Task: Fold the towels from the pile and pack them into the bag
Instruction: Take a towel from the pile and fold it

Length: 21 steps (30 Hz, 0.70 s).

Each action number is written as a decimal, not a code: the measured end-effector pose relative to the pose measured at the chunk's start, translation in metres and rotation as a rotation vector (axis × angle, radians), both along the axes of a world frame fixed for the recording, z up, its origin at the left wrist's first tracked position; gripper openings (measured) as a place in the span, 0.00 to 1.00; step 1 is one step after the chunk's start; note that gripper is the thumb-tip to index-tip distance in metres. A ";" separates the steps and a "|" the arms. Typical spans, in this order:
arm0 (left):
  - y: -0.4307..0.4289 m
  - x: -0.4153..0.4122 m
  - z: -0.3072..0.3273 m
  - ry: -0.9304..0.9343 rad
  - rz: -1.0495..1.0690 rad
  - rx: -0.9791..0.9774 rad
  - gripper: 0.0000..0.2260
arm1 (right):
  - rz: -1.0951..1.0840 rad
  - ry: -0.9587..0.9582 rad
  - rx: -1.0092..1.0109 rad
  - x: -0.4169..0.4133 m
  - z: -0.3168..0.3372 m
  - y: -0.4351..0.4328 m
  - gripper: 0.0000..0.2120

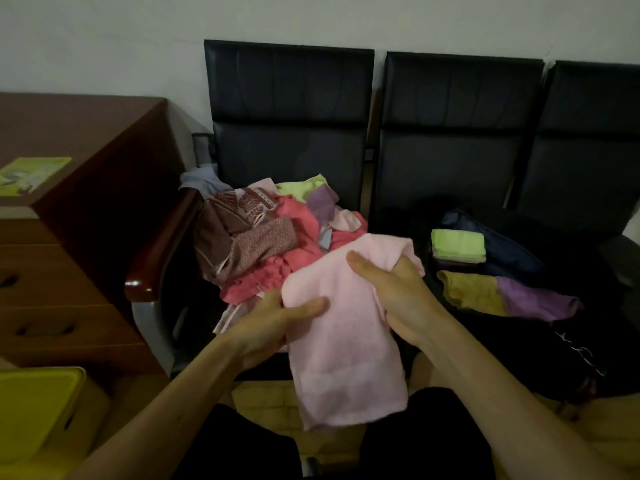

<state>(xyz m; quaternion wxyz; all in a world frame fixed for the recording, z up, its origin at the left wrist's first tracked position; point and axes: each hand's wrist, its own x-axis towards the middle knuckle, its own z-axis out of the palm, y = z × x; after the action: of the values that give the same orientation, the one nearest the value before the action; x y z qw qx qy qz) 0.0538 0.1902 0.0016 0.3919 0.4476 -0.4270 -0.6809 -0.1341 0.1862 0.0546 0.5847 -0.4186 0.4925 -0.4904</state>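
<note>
The person holds a pale pink towel (pixel 346 341) up in front of the lap with 2 bare hands. The left hand (pixel 273 327) grips the towel's left edge, thumb laid across the front of the cloth and the other fingers tucked behind it, out of sight. The right hand (pixel 398 292) grips the upper right part, thumb stretched out on top and the fingers curled down into a fold of the fabric. The towel hangs below both hands as a long doubled strip, its lower end over the tiled floor between the knees.

Behind the towel, the pile (pixel 270 237) of unfolded towels lies on the left seat of a row of 3 black padded seats (pixel 287 98); coral, brown patterned, lime and lilac cloths are heaped together there. On the middle seat sits the dark bag (pixel 512 254), lying open. A folded lime-green towel (pixel 457 242) tops a small stack inside it, and just in front of that stack lie a mustard towel (pixel 471 289) and a purple towel (pixel 533 299), touching each other, loosely spread over the bag's near side.

A wooden armrest (pixel 162 244) borders the left seat. Further left stands a brown wooden desk (pixel 69 133) with drawers and a green leaflet (pixel 31 174) on top. A yellow box (pixel 34 403) sits at the lower left.
</note>
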 end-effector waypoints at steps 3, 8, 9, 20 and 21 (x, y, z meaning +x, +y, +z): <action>-0.007 0.007 -0.006 -0.096 0.084 -0.127 0.16 | 0.058 0.083 -0.010 -0.012 -0.006 -0.004 0.11; -0.023 0.009 -0.001 -0.149 0.172 -0.294 0.19 | 0.009 -0.009 0.136 -0.039 -0.022 -0.017 0.05; -0.026 0.006 -0.001 -0.162 0.180 -0.298 0.19 | -0.007 -0.001 0.160 -0.040 -0.026 -0.019 0.04; -0.038 -0.007 0.015 -0.094 0.190 -0.246 0.12 | 0.040 -0.409 0.245 -0.055 -0.063 -0.019 0.23; -0.040 -0.007 0.017 -0.089 0.185 -0.239 0.12 | 0.115 -0.294 0.217 -0.049 -0.069 -0.018 0.23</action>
<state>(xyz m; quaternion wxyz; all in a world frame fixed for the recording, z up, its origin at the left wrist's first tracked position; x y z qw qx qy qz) 0.0470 0.1500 0.0189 0.4842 0.4650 -0.4788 -0.5658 -0.1830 0.1686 -0.0143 0.7190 -0.3045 0.4270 -0.4561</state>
